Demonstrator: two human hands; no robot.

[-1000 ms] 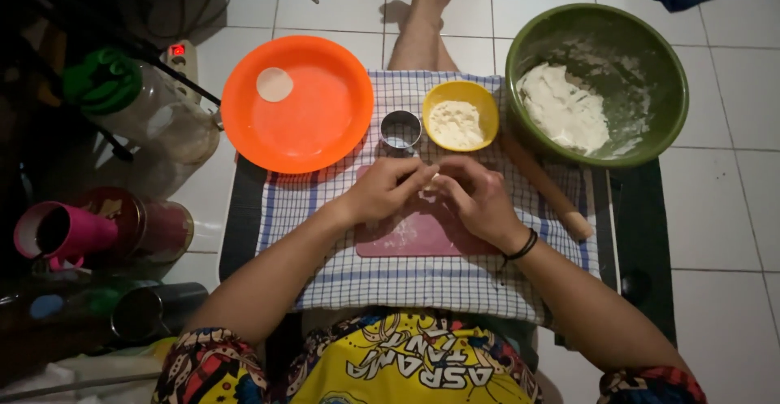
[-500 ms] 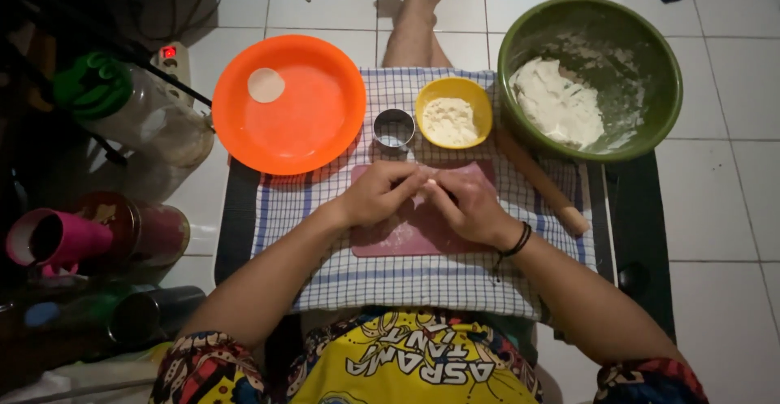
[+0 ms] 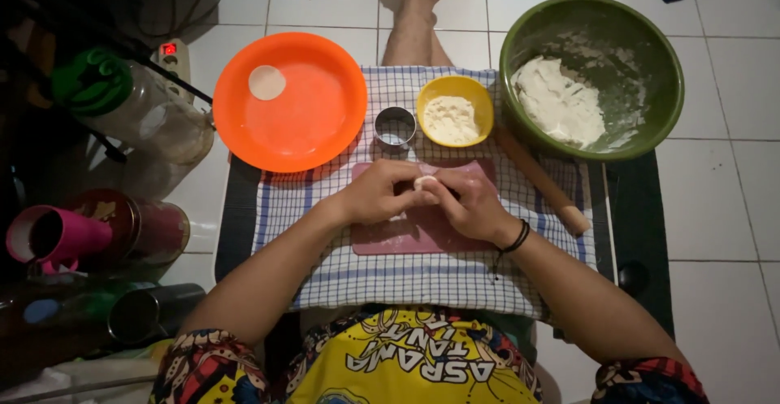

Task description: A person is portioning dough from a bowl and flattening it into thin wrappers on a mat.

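While both hands meet over pink board, small dough piece sits pinched between them. Left hand curled, fingers closed on dough; right hand curled, fingertips on same piece. Board lies on checked cloth. Ring cutter, yellow flour bowl just beyond; rolling pin right; orange plate holds one dough disc; green bowl holds dough.
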